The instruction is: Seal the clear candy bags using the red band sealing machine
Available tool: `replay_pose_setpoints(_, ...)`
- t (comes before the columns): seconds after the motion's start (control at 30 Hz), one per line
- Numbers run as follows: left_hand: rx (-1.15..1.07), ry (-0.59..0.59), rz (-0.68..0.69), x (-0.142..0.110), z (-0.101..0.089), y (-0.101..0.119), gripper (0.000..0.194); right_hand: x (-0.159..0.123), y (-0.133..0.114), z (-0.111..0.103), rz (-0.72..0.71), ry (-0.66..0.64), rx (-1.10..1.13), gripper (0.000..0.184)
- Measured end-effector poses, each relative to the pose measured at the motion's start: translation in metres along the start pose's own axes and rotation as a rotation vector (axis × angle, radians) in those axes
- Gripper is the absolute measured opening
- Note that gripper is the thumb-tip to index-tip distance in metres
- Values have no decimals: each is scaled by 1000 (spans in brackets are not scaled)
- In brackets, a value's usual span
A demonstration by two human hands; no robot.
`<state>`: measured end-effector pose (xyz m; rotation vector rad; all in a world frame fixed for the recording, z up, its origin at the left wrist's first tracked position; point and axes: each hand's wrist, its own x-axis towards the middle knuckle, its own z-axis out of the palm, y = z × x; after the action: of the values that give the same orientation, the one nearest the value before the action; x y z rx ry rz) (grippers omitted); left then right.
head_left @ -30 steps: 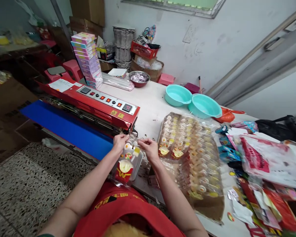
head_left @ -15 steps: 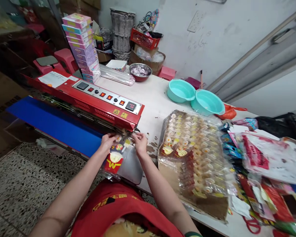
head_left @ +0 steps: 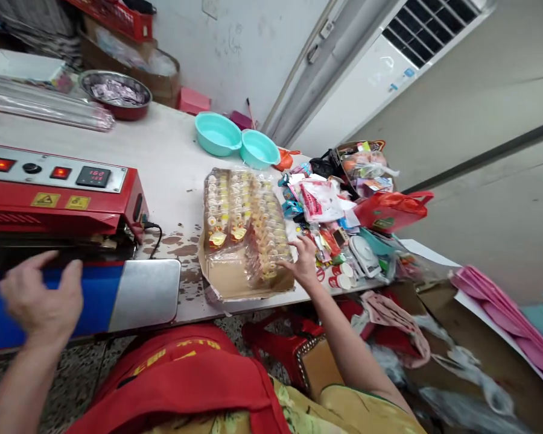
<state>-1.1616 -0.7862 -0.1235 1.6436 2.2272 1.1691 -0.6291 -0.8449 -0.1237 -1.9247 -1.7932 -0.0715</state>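
Observation:
My left hand (head_left: 45, 298) hovers over the blue conveyor belt (head_left: 97, 292) of a red sealing machine (head_left: 63, 208). Its thumb and fingers are spread, and no held thing shows in it. My right hand (head_left: 304, 262) reaches to the right edge of a shallow cardboard tray (head_left: 226, 277), fingers apart beside the packed row. Whether its fingertips touch the packets I cannot tell. In the tray stand rows of clear plastic packets (head_left: 265, 235) with toy fried eggs and other food pieces inside. A bare metal plate (head_left: 147, 292) extends from the belt's right end.
Two turquoise basins (head_left: 217, 134) and a steel bowl of small sachets (head_left: 116, 95) stand toward the back. Mixed packaging (head_left: 321, 202) and a red bag (head_left: 389, 210) crowd the table's right. A red stool (head_left: 278, 343) is below the front edge. A black cable (head_left: 156, 235) leaves the machine.
My hands have parted: the left moved left along the belt, the right over to the tray. The clear bag with the red fries box, earlier between them, is out of sight. The view swung right.

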Motion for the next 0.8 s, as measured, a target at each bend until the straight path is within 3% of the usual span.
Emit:
replay_pose_setpoints(0.07,-9,33,178,-19,22,21,36,-2,34,-10,5,-149,-86,30)
replay_pose_setpoints(0.17,-101,-95,329,-38,47,52,28,2,38,-15,-26,-290,-12,27)
replay_pose_setpoints(0.3,-207,-294,343,-52,57,87,26,18,-13,-39,-23,-278,422,25)
replay_pose_setpoints(0.43,-417,-603,161,-57,59,126,28,40,-73,-76,48,-133,707,16)
replay_pose_setpoints(0.5,-563,-745,70,-54,59,151,37,50,-95,-84,64,-103,798,13)
replay_pose_setpoints(0.57,-724,-844,37,-49,58,175,53,57,-115,-79,66,-122,891,13)
replay_pose_setpoints(0.67,-890,-952,-28,-43,58,198,74,61,-139,-52,79,-191,1000,17)
replay_pose_setpoints(0.8,-946,-955,-188,-44,59,194,65,55,-162,-6,172,-276,1132,23)
